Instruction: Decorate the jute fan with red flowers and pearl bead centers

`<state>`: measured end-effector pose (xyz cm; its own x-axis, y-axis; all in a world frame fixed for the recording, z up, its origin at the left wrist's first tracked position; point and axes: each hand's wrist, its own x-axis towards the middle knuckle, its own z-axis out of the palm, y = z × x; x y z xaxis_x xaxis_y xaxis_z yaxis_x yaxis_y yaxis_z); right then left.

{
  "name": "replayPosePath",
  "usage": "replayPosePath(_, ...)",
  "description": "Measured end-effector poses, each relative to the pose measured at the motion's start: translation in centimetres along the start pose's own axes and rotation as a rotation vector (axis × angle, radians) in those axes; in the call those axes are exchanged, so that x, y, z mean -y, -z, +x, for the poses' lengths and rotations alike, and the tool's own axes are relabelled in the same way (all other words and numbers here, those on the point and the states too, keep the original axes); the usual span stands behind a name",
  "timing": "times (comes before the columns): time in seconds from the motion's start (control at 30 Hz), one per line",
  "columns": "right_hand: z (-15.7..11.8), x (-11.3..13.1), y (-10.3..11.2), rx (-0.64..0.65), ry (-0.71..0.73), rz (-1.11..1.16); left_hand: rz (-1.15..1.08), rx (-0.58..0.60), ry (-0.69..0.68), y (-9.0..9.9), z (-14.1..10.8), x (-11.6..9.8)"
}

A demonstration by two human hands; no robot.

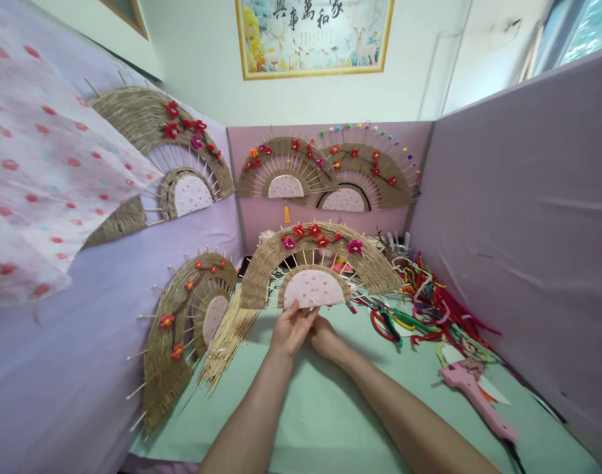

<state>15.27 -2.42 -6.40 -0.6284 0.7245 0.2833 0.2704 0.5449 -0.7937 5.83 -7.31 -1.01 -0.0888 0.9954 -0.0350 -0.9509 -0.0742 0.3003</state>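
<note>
Held up above the tabletop: a twine fan
Clamped at its bottom edge by the left hand; beside that, the right hand, cannot tell whether gripping. Support low, keep level, leave the flowers untouched.

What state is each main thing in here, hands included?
Brown woven half-round fan with red and magenta flowers, held up, front facing camera
Left hand, gripping the fan's lower edge
Right hand, beside the left, fingers partly hidden
Pink plastic glue gun, lying on its side, power unclear
Thin pale wooden sticks, loosely bundled, lying down
Multicoloured fuzzy pipe cleaners, heaped, tangled
</note>
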Motion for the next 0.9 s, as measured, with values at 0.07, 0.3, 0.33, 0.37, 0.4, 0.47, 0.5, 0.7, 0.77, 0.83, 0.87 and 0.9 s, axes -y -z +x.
replayPosePath(0.07, -0.8, -0.4, 0.8, 0.039, -0.042, -0.092, 0.016, -0.018, -0.010, -0.3, -0.2, -0.3)
replayPosePath(0.3, -3.0, -1.8, 6.9, 0.117, -0.194, -0.428, 0.170, -0.037, -0.192, -2.3, -0.5, -3.4)
replayPosePath(0.33, -3.1, -2.0, 8.0, 0.116, -0.223, -0.475, 0.192, -0.031, -0.222, -2.7, -0.4, -3.9)
replayPosePath(0.37, -3.0, -2.3, 9.0, 0.105, -0.259, -0.524, 0.211, -0.029, -0.247, -3.1, -0.3, -4.3)
replayPosePath(0.4, -2.9, -2.6, 10.1, 0.092, -0.293, -0.571, 0.225, -0.031, -0.268, -3.6, -0.1, -4.7)
replayPosePath(0.47, -2.1, -3.2, 11.8, 0.055, -0.350, -0.654, 0.250, -0.039, -0.302, -4.6, 0.2, -5.3)
replayPosePath(0.5, -1.6, -3.4, 12.5, 0.047, -0.364, -0.683, 0.260, -0.037, -0.318, -5.0, 0.3, -5.5)
replayPosePath(0.7, 2.3, -3.5, 12.5, 0.172, -0.156, -0.643, 0.302, 0.005, -0.358, -6.6, 0.1, -5.8)
replayPosePath(0.77, 3.5, -3.5, 11.2, 0.244, -0.061, -0.558, 0.298, 0.012, -0.350, -6.4, -0.2, -5.7)
replayPosePath(0.83, 4.6, -3.8, 9.8, 0.297, -0.012, -0.455, 0.284, 0.015, -0.344, -5.9, -0.4, -5.7)
replayPosePath(0.87, 5.2, -4.0, 9.1, 0.320, -0.001, -0.396, 0.277, 0.015, -0.340, -5.6, -0.5, -5.7)
replayPosePath(0.9, 5.7, -4.2, 8.4, 0.348, 0.007, -0.332, 0.271, 0.014, -0.337, -5.2, -0.5, -5.7)
